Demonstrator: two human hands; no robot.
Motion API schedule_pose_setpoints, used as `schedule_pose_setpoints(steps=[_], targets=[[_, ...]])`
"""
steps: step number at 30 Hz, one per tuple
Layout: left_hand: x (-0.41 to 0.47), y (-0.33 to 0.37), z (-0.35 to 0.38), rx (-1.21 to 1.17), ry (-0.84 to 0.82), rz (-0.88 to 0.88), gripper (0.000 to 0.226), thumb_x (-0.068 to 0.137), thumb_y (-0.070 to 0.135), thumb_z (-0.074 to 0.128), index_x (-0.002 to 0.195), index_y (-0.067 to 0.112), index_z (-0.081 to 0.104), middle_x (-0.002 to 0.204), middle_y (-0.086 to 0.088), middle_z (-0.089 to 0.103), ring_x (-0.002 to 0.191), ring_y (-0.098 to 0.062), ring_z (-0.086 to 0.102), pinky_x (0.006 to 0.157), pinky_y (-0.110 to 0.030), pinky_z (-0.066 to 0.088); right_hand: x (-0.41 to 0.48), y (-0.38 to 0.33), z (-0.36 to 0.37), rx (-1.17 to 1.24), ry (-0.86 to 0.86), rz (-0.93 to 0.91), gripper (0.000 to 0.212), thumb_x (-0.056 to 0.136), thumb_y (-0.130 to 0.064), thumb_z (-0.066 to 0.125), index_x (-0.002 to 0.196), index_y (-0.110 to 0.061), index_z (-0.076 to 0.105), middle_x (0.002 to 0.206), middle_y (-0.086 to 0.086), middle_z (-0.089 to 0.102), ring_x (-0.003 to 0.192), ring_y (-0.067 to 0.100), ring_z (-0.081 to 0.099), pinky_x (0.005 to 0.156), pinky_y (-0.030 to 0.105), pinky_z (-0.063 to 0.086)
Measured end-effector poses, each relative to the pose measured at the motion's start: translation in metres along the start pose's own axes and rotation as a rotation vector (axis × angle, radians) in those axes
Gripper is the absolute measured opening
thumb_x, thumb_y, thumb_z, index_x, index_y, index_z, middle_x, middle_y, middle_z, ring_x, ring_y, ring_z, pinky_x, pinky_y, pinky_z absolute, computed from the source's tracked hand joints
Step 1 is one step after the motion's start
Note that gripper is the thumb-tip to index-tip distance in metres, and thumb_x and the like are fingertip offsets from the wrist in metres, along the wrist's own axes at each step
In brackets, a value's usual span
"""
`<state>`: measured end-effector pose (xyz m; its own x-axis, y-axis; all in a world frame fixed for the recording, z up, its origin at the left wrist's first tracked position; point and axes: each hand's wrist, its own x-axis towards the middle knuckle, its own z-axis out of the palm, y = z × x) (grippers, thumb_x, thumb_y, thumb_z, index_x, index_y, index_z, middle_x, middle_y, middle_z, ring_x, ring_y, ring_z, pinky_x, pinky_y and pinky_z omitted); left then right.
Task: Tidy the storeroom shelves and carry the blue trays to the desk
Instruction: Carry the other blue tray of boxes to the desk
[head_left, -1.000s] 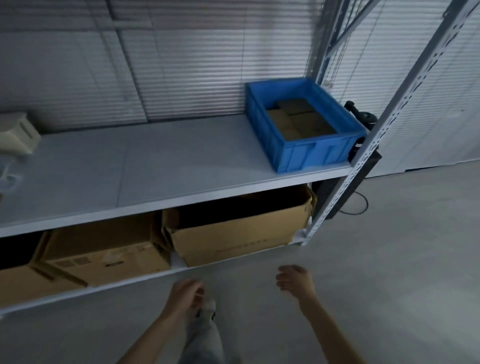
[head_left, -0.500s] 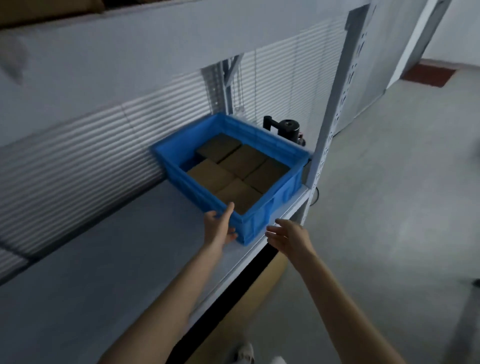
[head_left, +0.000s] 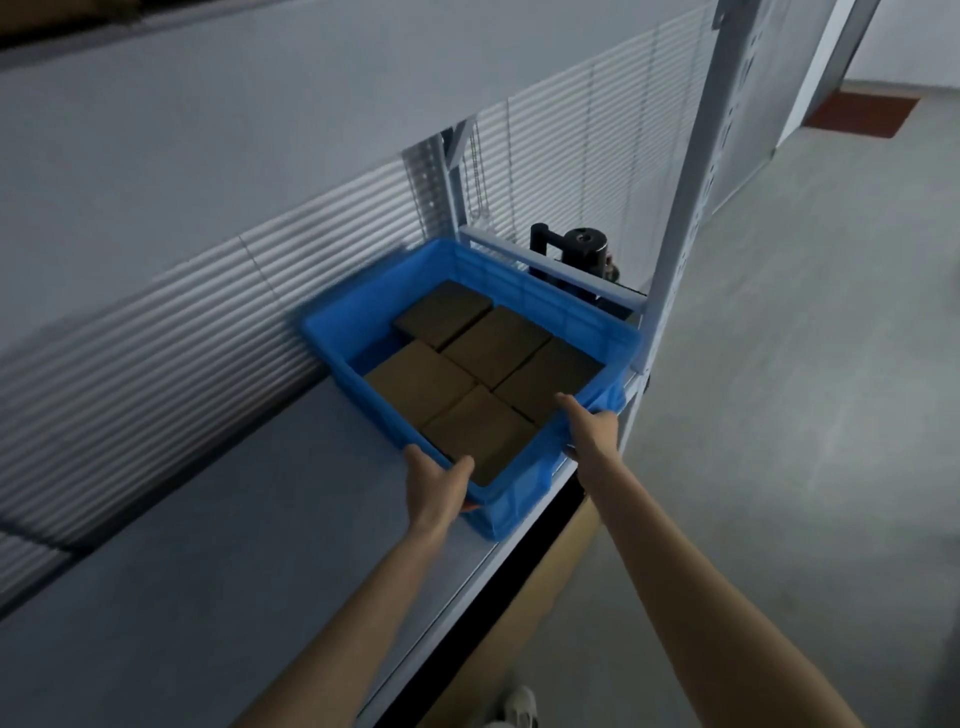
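Note:
A blue tray (head_left: 519, 491) sits at the right end of the grey shelf (head_left: 218, 571), close to the front edge. Several flat brown cardboard boxes (head_left: 483, 379) fill its floor. My left hand (head_left: 436, 483) grips the tray's near corner, thumb over the rim. My right hand (head_left: 592, 426) holds the rim of the right-hand wall, fingers curled over it. Whether the tray rests on the shelf or is slightly raised, I cannot tell.
A grey upright post (head_left: 675, 249) stands just right of the tray. Behind it is a black device (head_left: 582, 249). Window blinds (head_left: 156, 353) run along the back. Another shelf (head_left: 208, 78) hangs overhead. A cardboard box (head_left: 530, 597) sits below. Bare floor (head_left: 805, 415) lies to the right.
Both hands rose from near the floor to the tray and closed on its rim. The view moved in close and to the right end of the shelf.

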<state>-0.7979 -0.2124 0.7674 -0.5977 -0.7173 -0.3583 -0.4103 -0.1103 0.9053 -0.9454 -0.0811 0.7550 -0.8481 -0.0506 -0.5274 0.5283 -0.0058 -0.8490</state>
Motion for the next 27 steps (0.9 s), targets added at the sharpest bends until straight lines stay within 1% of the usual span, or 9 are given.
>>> schedule_pose_setpoints(steps=[3,5,7,10,13,17,21,24,27], targets=[[-0.029,-0.016,-0.014,-0.006,0.016,-0.015,0.037,0.081,0.010,0.067,0.110,0.009,0.044,0.106,-0.012,0.056,0.090,-0.026,0.065,0.059,-0.040,0.063,-0.021,0.012,-0.010,0.100,-0.009,0.066,0.022,0.077,-0.020,0.071,0.083,-0.011,0.052,0.073,0.011,0.054,0.054,0.019,0.050,0.040,0.022,0.036],[-0.052,-0.029,-0.021,0.015,0.037,-0.018,0.048,0.080,0.013,0.069,0.121,0.008,0.044,0.105,-0.013,0.058,0.090,-0.029,0.067,0.063,-0.046,0.063,-0.040,0.026,-0.020,0.100,-0.005,0.092,0.020,0.078,-0.018,0.068,0.084,-0.012,0.050,0.072,0.008,0.052,0.053,0.018,0.048,0.039,0.023,0.034],[-0.075,-0.042,-0.027,0.106,0.106,0.032,0.062,0.080,0.022,0.072,0.132,0.012,0.039,0.110,-0.008,0.056,0.090,-0.026,0.066,0.072,-0.050,0.062,-0.061,0.038,-0.033,0.117,0.005,0.089,0.019,0.079,-0.019,0.067,0.083,-0.013,0.049,0.070,0.005,0.049,0.052,0.017,0.044,0.041,0.025,0.033],[-0.102,-0.051,-0.041,0.357,0.299,0.212,0.071,0.081,0.035,0.074,0.137,0.014,0.037,0.128,-0.006,0.048,0.100,-0.019,0.056,0.080,-0.043,0.056,-0.095,0.058,-0.062,0.161,0.070,0.073,0.015,0.078,-0.019,0.066,0.079,-0.013,0.052,0.070,0.004,0.052,0.056,0.018,0.048,0.044,0.028,0.038],[-0.118,-0.048,-0.050,0.528,0.351,0.355,0.054,0.084,0.036,0.071,0.128,0.017,0.047,0.125,-0.007,0.051,0.112,-0.023,0.051,0.080,-0.038,0.050,-0.124,0.078,-0.101,0.189,0.173,0.089,0.019,0.078,-0.021,0.067,0.092,-0.009,0.062,0.083,0.006,0.064,0.075,0.024,0.061,0.064,0.036,0.051],[-0.122,-0.034,-0.048,0.738,0.335,0.539,0.036,0.085,0.034,0.069,0.114,0.016,0.057,0.116,-0.007,0.056,0.110,-0.026,0.053,0.087,-0.043,0.050,-0.148,0.098,-0.158,0.201,0.277,0.095,0.019,0.076,-0.020,0.068,0.088,-0.007,0.062,0.077,0.006,0.061,0.068,0.021,0.059,0.058,0.032,0.047],[-0.097,-0.011,-0.036,0.901,0.298,0.633,0.036,0.085,0.037,0.067,0.114,0.016,0.058,0.116,-0.009,0.056,0.110,-0.031,0.053,0.087,-0.048,0.048,-0.159,0.107,-0.211,0.160,0.294,0.112,0.017,0.077,-0.018,0.071,0.088,-0.006,0.065,0.077,0.011,0.064,0.072,0.028,0.063,0.065,0.038,0.051],[-0.054,0.015,-0.031,1.016,0.286,0.631,0.050,0.082,0.038,0.068,0.121,0.008,0.055,0.122,-0.017,0.055,0.115,-0.039,0.051,0.091,-0.050,0.045,-0.163,0.105,-0.238,0.122,0.295,0.106,0.013,0.078,-0.015,0.070,0.085,-0.006,0.065,0.071,0.011,0.062,0.064,0.027,0.060,0.055,0.033,0.048],[-0.009,0.033,-0.029,1.189,0.170,0.437,0.064,0.082,0.042,0.066,0.130,0.003,0.048,0.132,-0.021,0.052,0.120,-0.040,0.050,0.098,-0.050,0.042,-0.163,0.100,-0.249,0.074,0.307,0.111,0.014,0.078,-0.015,0.070,0.086,-0.005,0.063,0.073,0.012,0.062,0.063,0.027,0.061,0.051,0.031,0.049]])
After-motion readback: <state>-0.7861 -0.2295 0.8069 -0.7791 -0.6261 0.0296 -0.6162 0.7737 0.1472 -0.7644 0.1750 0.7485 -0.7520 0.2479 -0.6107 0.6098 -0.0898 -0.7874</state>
